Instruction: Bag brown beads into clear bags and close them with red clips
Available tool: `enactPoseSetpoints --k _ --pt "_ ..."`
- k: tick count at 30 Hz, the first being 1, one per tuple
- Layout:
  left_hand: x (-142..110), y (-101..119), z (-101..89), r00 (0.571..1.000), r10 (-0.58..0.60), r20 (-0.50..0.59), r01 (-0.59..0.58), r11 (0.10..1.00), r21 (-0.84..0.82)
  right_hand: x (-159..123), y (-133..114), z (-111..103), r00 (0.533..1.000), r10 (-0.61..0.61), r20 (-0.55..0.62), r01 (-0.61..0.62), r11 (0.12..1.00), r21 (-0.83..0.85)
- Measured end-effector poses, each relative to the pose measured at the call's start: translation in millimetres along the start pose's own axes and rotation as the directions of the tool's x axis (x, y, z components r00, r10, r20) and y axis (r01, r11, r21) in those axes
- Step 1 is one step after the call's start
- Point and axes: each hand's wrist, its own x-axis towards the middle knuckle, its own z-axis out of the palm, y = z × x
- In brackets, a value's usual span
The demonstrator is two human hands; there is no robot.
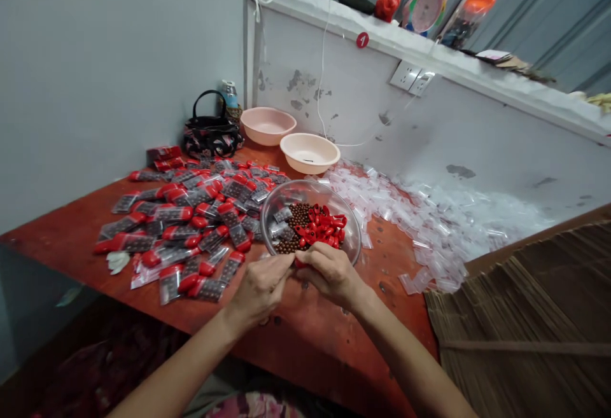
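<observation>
My left hand (264, 283) and my right hand (330, 270) meet at the near rim of a clear round bowl (357, 233). Both are closed, fingertips pinched together. A bit of something red (300, 263) shows at the right fingertips; its shape is mostly covered. Whatever the left fingers pinch is hidden. Inside the bowl lie brown beads (300, 215), shiny red plastic pieces (326, 227) and a few small clear packets (282, 214). Left of the bowl spreads a heap of clear packs with red ends and dark contents (179, 214).
Clear plastic sleeves (429, 221) are heaped along the right of the red table (315, 341). Behind stand a pink basin (268, 126), a cream basin (310, 154) and a black handbag (212, 137). Stacked brown cardboard (520, 316) borders the right side. A shelf (324, 11) runs above.
</observation>
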Motion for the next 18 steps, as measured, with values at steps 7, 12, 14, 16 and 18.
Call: enactPoseSetpoints --k 7,12,14,16,18 --pt "-0.5 3.6 -6.0 0.974 -0.221 0.058 0.228 0.946 -0.23 4.2 2.4 3.0 0.993 0.115 -0.03 -0.103 0.96 0.262" --pt "-4.6 1.1 -8.6 0.815 -0.557 0.158 0.533 0.613 -0.583 -3.5 8.8 -5.6 0.908 0.358 0.218 -0.376 0.461 0.804" --pt "-7.9 -1.8 -8.3 0.784 -0.598 0.167 0.545 0.535 -0.645 -10.7 12.3 -2.2 0.874 0.394 0.285 -0.394 0.232 0.889" --pt "-10.8 -3.3 -7.5 0.775 -0.607 0.176 0.551 0.512 -0.659 -16.5 15.7 4.1 0.844 0.442 0.302 -0.388 0.116 0.914" --pt "-12.4 -2.5 -6.8 0.785 -0.6 0.156 0.55 0.558 -0.622 -18.2 18.4 9.6 0.814 0.49 0.312 -0.385 0.053 0.921"
